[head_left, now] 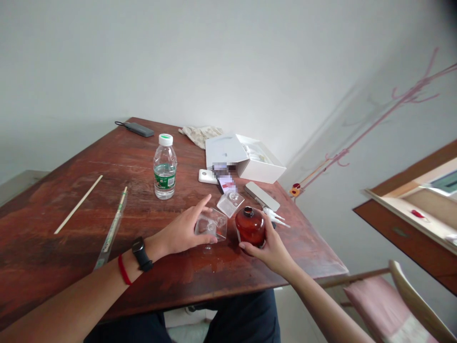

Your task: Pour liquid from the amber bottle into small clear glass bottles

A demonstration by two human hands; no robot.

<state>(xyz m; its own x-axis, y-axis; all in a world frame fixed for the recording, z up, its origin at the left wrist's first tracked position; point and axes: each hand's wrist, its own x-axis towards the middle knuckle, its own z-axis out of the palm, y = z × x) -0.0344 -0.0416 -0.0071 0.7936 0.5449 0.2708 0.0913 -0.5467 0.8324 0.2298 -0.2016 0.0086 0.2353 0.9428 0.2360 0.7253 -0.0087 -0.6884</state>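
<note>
My right hand (273, 247) is wrapped round a round amber bottle (250, 227) with a short open neck. The bottle stands upright, at or just above the tabletop; its base is partly hidden. My left hand (189, 228), with a black watch and a red cord on the wrist, has its thumb and fingers spread around a clear plastic piece (219, 226). Whether the fingers touch that piece is hard to tell. Small wet drops lie on the wood below it. Another clear plastic piece (228, 204) lies just behind, between the hands.
A water bottle (164, 171) stands upright left of centre. Chopsticks (79, 204) and a wrapped pair (113, 226) lie at left. A white box (262, 159), a phone (227, 184), a grey case (262, 195) and a cloth (200, 135) sit behind. A chair (378, 300) stands right.
</note>
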